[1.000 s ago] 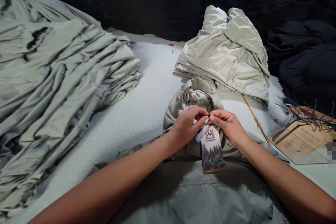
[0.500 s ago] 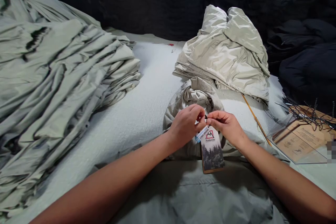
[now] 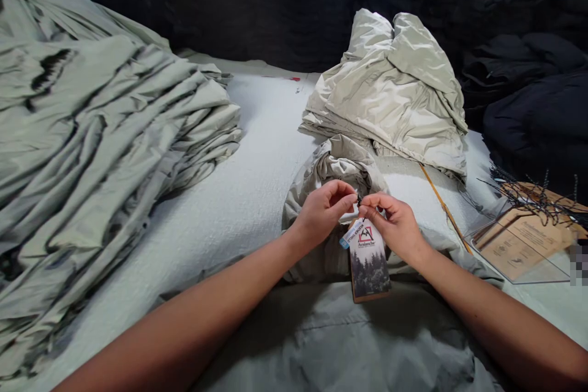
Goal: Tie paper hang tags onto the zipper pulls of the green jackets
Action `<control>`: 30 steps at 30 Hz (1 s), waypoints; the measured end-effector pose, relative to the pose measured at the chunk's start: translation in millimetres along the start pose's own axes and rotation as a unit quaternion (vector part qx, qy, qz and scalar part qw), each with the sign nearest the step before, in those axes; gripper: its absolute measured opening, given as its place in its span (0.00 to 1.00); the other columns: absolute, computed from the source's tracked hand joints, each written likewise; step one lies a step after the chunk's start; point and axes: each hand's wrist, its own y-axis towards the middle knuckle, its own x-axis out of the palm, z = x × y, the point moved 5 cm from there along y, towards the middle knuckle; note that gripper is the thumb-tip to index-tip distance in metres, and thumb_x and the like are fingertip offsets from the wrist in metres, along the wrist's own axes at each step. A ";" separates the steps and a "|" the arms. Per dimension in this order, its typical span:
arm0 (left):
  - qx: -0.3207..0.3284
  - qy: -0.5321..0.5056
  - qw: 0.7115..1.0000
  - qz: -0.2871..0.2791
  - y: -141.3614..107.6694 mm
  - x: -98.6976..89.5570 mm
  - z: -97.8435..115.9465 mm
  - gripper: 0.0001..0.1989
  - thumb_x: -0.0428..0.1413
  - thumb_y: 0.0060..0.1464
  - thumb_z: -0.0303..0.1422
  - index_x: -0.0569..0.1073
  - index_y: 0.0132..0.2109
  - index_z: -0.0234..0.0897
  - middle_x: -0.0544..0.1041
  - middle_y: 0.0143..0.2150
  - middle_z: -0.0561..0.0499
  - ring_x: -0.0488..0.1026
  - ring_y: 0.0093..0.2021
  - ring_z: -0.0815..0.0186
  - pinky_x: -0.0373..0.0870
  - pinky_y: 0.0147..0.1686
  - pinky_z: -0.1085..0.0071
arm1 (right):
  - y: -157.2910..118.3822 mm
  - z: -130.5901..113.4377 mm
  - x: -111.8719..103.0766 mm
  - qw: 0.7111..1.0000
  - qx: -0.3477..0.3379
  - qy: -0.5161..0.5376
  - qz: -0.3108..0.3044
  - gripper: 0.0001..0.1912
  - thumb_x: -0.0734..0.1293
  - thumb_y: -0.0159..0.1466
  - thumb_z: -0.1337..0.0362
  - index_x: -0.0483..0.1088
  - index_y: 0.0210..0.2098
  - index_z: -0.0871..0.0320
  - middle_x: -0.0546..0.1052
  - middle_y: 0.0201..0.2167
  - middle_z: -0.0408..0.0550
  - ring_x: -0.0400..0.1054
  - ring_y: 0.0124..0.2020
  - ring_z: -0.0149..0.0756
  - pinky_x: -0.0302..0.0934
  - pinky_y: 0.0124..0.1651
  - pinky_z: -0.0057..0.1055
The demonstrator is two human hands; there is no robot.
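Observation:
A grey-green hooded jacket lies in front of me, its hood pointing away. Over its neck area my left hand pinches at a short black tag string. From the other side, my right hand grips the same string between thumb and fingertips. Below the fingers hangs a hang tag printed with a forest and the word Avalanche. A smaller blue-and-white tag is partly tucked behind it. Fingertips hide where the string joins the jacket.
Many grey-green garments are piled at left. A folded light jacket stack stands beyond the hood. At right, a clear tray holds brown tags with black strings; a yellow tape measure lies nearby. Dark garments line the back.
My left fingers have shifted slightly at the string, and the thumb now lies straighter. The tags hang nearly as before. The whole view has moved a little.

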 end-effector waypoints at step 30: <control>-0.162 -0.308 0.937 0.007 -7.9 16.9 -16.6 0.14 0.70 0.38 0.37 0.79 0.31 0.33 0.79 0.34 0.48 0.74 0.34 0.68 0.70 0.36 0.73 | -3.6 -18.6 10.9 0.976 -0.147 -0.156 -0.046 0.11 0.63 0.66 0.63 0.70 0.27 0.55 0.73 0.25 0.45 0.65 0.31 0.37 0.61 0.36 0.33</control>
